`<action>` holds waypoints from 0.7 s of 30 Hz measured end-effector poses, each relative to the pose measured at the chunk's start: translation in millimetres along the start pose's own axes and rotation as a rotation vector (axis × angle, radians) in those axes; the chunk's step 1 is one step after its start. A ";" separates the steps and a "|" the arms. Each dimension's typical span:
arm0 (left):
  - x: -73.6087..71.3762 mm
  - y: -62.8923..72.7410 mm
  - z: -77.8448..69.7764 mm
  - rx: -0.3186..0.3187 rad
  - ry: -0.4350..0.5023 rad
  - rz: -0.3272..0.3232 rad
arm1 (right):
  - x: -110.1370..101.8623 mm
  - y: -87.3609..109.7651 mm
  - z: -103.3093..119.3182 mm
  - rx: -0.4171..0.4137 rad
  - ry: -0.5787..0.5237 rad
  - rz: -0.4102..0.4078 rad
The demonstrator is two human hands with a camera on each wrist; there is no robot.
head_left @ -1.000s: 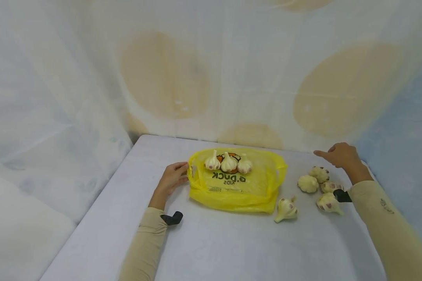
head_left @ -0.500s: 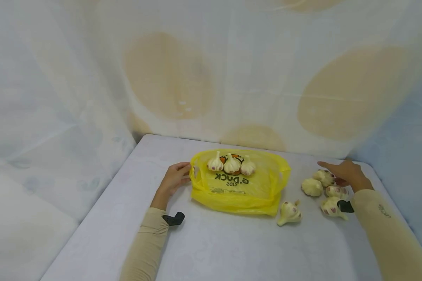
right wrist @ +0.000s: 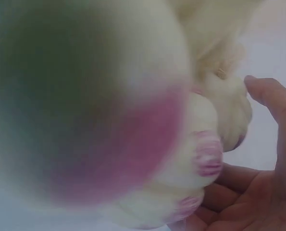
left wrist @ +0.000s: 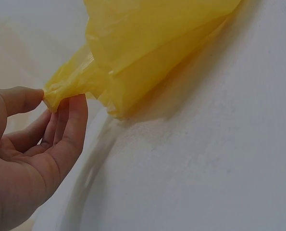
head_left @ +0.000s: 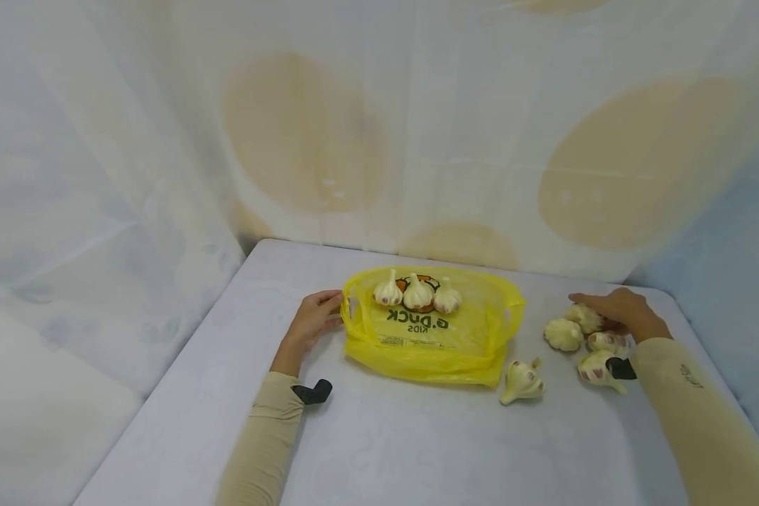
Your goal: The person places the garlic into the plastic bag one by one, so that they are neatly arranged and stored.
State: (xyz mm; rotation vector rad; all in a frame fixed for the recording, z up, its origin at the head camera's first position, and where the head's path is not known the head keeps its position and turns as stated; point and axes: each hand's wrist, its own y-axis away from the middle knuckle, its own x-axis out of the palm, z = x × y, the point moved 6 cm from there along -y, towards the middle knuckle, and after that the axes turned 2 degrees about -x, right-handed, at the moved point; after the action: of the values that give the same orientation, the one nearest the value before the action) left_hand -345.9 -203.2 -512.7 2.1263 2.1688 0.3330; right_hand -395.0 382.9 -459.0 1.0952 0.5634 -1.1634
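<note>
The left hand (head_left: 314, 320) pinches, between thumb and fingertips, the left handle of the yellow, translucent plastic bag (head_left: 464, 334), probably to steady it. The right hand (head_left: 629, 311) curves around a round, cream-white garlic bulb (head_left: 585, 319) with purplish marks, just beside its fingers; whether they grasp it I cannot tell. This bulb lies farthest in a loose cluster, right of the bag, on which three garlic bulbs (head_left: 417, 295) stand stem up, seemingly lined up on purpose

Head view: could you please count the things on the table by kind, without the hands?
Yellow plastic bag: 1
Garlic bulbs: 8 (3 in a row at the bag, 5 to its right)
Total: 9
</note>
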 end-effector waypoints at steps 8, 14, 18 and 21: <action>1.9 -0.3 0.8 0.010 -0.001 -0.004 | 2.5 0.9 -0.2 0.002 0.048 0.019; 1.7 -0.4 -0.1 0.012 0.004 -0.002 | -0.7 1.6 3.5 -0.005 0.026 -0.013; 1.0 0.1 -1.4 0.006 0.006 0.005 | -5.0 2.4 6.6 -0.007 -0.043 -0.053; 0.4 0.3 -1.6 -0.005 0.010 0.014 | -9.6 3.0 10.1 -0.025 -0.059 -0.087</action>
State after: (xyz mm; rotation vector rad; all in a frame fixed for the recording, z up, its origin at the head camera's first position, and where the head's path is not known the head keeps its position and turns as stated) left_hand -346.0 -202.9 -511.0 2.1423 2.1573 0.3513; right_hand -397.3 378.1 -445.8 1.0200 0.5827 -1.2576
